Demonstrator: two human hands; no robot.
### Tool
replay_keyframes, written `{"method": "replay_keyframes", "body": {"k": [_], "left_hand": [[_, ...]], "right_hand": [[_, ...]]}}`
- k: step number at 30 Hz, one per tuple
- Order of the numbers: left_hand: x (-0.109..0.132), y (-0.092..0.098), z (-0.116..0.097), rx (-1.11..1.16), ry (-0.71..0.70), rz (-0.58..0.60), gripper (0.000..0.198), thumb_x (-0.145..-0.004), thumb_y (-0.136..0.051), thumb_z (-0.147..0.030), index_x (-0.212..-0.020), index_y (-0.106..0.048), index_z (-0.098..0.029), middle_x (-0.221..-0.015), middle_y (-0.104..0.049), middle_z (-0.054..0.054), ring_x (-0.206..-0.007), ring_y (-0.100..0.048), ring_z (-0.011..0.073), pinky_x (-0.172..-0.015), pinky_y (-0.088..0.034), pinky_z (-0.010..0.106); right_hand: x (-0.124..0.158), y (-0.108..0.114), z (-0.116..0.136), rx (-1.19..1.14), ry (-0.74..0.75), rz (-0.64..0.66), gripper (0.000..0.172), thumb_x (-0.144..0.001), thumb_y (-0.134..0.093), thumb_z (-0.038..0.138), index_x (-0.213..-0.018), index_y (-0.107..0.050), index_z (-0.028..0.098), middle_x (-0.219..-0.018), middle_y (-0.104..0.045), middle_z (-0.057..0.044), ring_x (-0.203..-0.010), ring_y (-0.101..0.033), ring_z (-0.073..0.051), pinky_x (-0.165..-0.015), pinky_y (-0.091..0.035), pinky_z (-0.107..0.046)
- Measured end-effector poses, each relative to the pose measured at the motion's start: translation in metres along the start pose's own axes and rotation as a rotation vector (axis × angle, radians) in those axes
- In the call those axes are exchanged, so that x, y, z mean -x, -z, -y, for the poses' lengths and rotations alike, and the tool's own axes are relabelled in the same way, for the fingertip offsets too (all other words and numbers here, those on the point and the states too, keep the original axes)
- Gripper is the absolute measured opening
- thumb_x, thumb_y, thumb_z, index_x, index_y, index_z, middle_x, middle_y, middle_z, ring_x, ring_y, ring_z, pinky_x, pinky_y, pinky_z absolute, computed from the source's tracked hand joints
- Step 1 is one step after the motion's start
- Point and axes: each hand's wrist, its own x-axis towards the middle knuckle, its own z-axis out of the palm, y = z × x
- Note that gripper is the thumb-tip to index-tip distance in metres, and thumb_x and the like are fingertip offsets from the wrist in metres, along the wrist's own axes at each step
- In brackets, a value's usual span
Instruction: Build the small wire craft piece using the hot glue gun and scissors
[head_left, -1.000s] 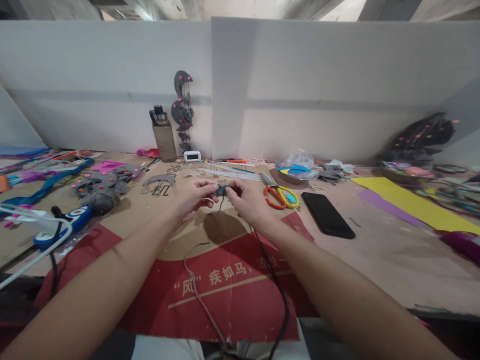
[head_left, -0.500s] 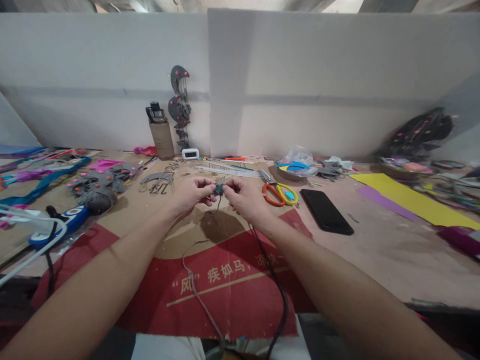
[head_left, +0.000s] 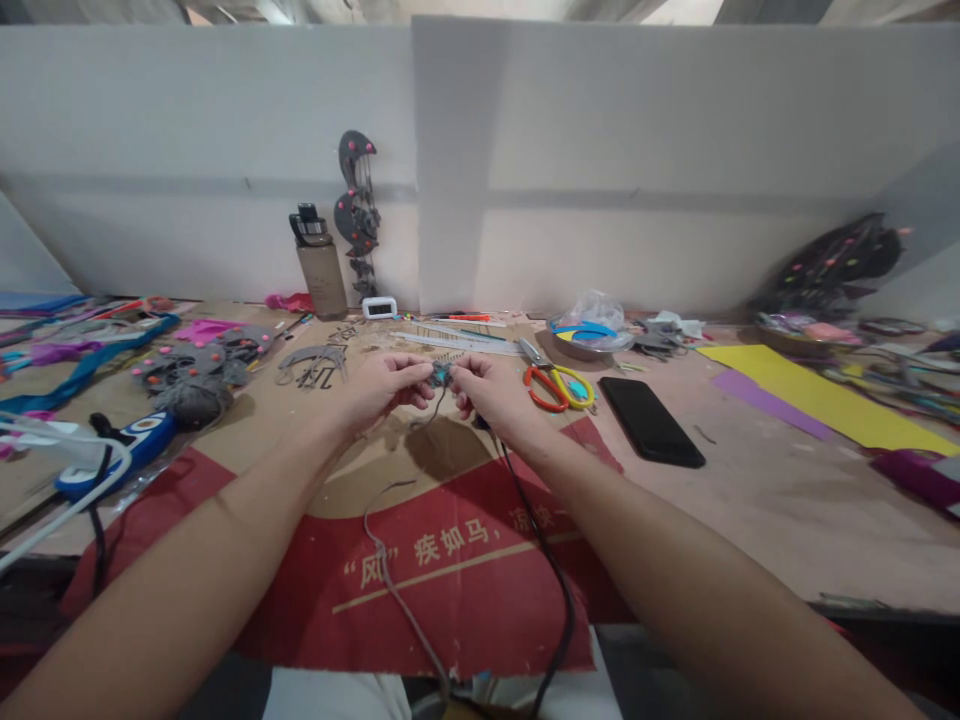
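Barely anything has shifted: left hand (head_left: 384,388) and right hand (head_left: 491,392) still pinch the teal piece (head_left: 441,374) between their fingertips (thread (head_left: 437,402) dangling), above the cardboard (head_left: 450,590), near the scissors (head_left: 559,388).

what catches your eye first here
The left hand and right hand meet mid-table, pinching a small teal piece between them. To their right lie orange-and-yellow-handled scissors and a flat black phone. A red-printed cardboard sheet lies under the forearms.

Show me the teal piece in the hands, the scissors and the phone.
teal piece (head_left: 441,374): head view, its middle.
scissors (head_left: 553,376): head view, where the handles meet.
phone (head_left: 651,422): head view, screen middle.
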Motion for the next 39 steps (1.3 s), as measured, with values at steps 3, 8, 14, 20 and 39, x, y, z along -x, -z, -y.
{"method": "replay_keyframes", "body": {"k": [3, 8, 14, 20, 39], "left_hand": [[0.001, 0.001, -0.002, 0.050, 0.028, 0.004, 0.022, -0.071, -0.070, -0.032, -0.078, -0.066, -0.011, -0.062, -0.065, 0.005, -0.053, -0.057, 0.0098, -0.053, -0.046, 0.022], [0.002, -0.003, -0.002, 0.038, 0.044, -0.065, 0.019, -0.066, -0.073, -0.025, -0.074, -0.065, -0.011, -0.058, -0.063, 0.004, -0.051, -0.056, 0.0098, -0.051, -0.046, 0.022], [-0.001, -0.004, 0.003, -0.036, -0.004, -0.085, 0.011, -0.067, -0.069, -0.021, -0.069, -0.063, -0.012, -0.052, -0.058, 0.001, -0.045, -0.051, 0.0075, -0.045, -0.042, 0.019], [0.000, -0.002, 0.000, 0.032, 0.024, -0.035, 0.015, -0.071, -0.068, -0.025, -0.071, -0.063, -0.011, -0.056, -0.060, 0.003, -0.047, -0.052, 0.0074, -0.047, -0.042, 0.018], [-0.001, -0.003, 0.005, 0.147, 0.018, -0.038, 0.022, -0.069, -0.073, -0.029, -0.080, -0.064, -0.012, -0.063, -0.063, 0.003, -0.054, -0.056, 0.0075, -0.053, -0.046, 0.018]], "right_hand": [[-0.001, 0.000, 0.000, -0.010, 0.019, 0.001, 0.013, -0.076, -0.051, 0.024, -0.065, -0.050, 0.018, -0.049, -0.049, 0.005, -0.041, -0.046, -0.007, -0.037, -0.042, -0.017], [0.003, -0.001, 0.004, 0.036, 0.036, -0.008, 0.012, -0.077, -0.051, 0.023, -0.066, -0.051, 0.018, -0.049, -0.048, 0.006, -0.041, -0.046, -0.006, -0.038, -0.043, -0.017], [0.009, -0.004, 0.004, 0.105, 0.091, 0.002, 0.014, -0.078, -0.052, 0.028, -0.069, -0.053, 0.018, -0.050, -0.050, 0.005, -0.040, -0.048, -0.006, -0.038, -0.042, -0.017], [0.004, -0.003, 0.002, -0.010, 0.025, -0.006, 0.012, -0.076, -0.052, 0.025, -0.067, -0.052, 0.018, -0.050, -0.050, 0.005, -0.041, -0.048, -0.007, -0.038, -0.044, -0.019], [-0.002, -0.002, -0.005, -0.084, 0.038, -0.094, 0.018, -0.076, -0.053, 0.035, -0.068, -0.050, 0.019, -0.051, -0.046, 0.007, -0.040, -0.042, -0.006, -0.036, -0.037, -0.018]]}}
